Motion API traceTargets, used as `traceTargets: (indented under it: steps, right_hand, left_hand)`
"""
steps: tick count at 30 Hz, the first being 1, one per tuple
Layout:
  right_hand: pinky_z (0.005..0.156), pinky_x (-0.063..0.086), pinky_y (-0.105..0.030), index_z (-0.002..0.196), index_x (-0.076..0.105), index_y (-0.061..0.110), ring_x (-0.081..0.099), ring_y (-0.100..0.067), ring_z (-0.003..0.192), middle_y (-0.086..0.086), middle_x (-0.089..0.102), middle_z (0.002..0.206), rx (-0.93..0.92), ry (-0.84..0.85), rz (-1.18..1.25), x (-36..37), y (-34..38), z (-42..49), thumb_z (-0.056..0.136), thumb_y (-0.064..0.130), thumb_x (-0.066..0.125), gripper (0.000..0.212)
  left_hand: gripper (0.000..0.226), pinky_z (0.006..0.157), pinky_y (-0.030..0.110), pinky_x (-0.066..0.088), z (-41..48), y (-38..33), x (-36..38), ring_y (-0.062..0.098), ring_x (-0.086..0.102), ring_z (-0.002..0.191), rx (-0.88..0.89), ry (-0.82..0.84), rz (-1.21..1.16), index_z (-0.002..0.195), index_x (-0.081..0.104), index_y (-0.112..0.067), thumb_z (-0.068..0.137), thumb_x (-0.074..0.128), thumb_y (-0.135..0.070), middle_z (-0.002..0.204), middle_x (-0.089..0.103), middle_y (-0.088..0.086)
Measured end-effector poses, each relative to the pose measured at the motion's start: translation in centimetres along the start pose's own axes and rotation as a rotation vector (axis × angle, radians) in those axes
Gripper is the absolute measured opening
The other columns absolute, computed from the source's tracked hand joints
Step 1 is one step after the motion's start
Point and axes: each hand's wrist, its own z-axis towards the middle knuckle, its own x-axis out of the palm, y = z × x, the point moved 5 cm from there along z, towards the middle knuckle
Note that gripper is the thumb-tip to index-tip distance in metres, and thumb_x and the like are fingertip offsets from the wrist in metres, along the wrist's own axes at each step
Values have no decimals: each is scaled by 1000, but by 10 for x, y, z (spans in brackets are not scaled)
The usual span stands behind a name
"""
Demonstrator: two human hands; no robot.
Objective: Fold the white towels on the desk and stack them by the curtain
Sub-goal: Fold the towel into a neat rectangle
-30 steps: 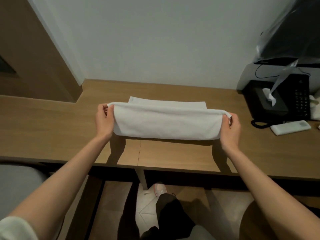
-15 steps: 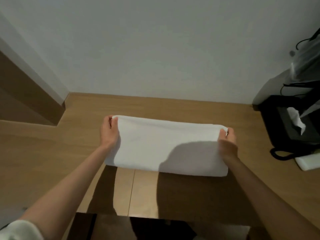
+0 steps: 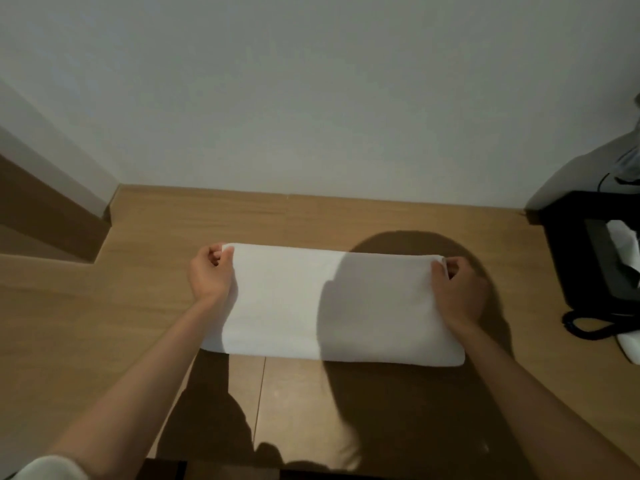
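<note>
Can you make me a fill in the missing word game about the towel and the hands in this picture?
1. The towel is the colour ____.
2. The left hand and the right hand pinch the towel's two far ____.
3. The towel lies on a desk made of ____.
4. A dark ____ falls across the right half of the towel.

Missing words: white; corners; wood; shadow

Single head-worn wide-angle view only; nothing shared with a second camera. Looked forward and steeply down from above the desk, close in. Faced the pale wall straight ahead. Caught both forearms entering from the bottom edge. Straight lines bowed toward frame edges.
</note>
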Motion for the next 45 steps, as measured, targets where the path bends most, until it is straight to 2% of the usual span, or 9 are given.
traceTargets:
  steps: [6, 10, 15, 22, 25, 32, 38, 41, 45]
  right_hand:
    - [81, 47, -36, 102, 62, 10, 59, -21, 85, -9, 66, 97, 35, -31, -8, 1, 6, 3, 96, 31, 53, 23]
    - [79, 42, -30, 113, 56, 12, 60, -22, 96, -7, 65, 109, 95, 15, 63, -1, 5, 0, 96, 32, 53, 26]
    - [80, 42, -31, 127, 46, 13, 53, -14, 92, -8, 62, 118, 185, 25, 231, -16, -13, -17, 94, 36, 55, 41]
    - [75, 37, -32, 118, 55, 7, 49, -17, 87, -8, 58, 106, 278, 154, 166, -12, -49, -65, 98, 41, 43, 41]
    - [72, 40, -31, 109, 59, 7, 53, -18, 82, -8, 60, 98, 199, 159, 167, -9, -47, -79, 99, 40, 43, 38]
    - [76, 50, -39, 109, 57, 8, 60, -26, 86, -11, 64, 99, 16, 115, -50, -12, -48, -81, 100, 35, 44, 31]
    - [61, 38, -27, 114, 50, 10, 51, -15, 76, -10, 62, 100, -28, 49, -103, -10, -46, -83, 100, 33, 44, 28]
    - [66, 47, -35, 124, 50, 10, 56, -25, 91, -17, 57, 113, -183, 23, -285, -15, -33, -86, 96, 21, 54, 31]
    - [87, 46, -48, 117, 62, 7, 54, -37, 109, -20, 56, 123, -462, -62, -389, -12, 1, -92, 83, 3, 67, 34]
  left_hand:
    - [10, 79, 28, 44, 12, 2, 3, 18, 58, 84, -25, -30, 21, 88, 60, -13, 91, 62, -22, 88, 64, 6]
    - [22, 87, 25, 45, 5, 4, -5, 17, 57, 96, -70, -46, -41, 108, 60, -9, 89, 63, -19, 102, 62, 3]
    - [34, 80, 21, 42, -27, 17, -27, 10, 54, 91, 14, -10, -42, 118, 52, -15, 88, 65, -26, 95, 55, -8]
    - [30, 68, 31, 43, -63, 54, -36, 18, 52, 86, 20, 120, 131, 106, 46, -12, 95, 51, -40, 95, 53, 0]
    - [29, 57, 29, 41, -63, 52, -34, 21, 52, 80, 41, 142, 225, 98, 46, -9, 98, 44, -37, 82, 50, -2]
    - [23, 63, 38, 47, -68, 51, -32, 23, 55, 77, 95, 149, 385, 96, 45, -9, 100, 41, -32, 86, 55, 7]
    - [22, 63, 40, 50, -79, 44, -34, 24, 58, 74, 139, 64, 466, 99, 45, -8, 100, 44, -30, 86, 58, 9]
    - [15, 65, 35, 45, -91, 38, -38, 21, 52, 79, 170, -9, 521, 103, 46, -6, 98, 49, -20, 98, 56, 13]
    - [27, 84, 42, 40, -114, 6, -25, 34, 49, 98, 481, -93, 599, 116, 54, 3, 89, 52, 5, 110, 53, 22]
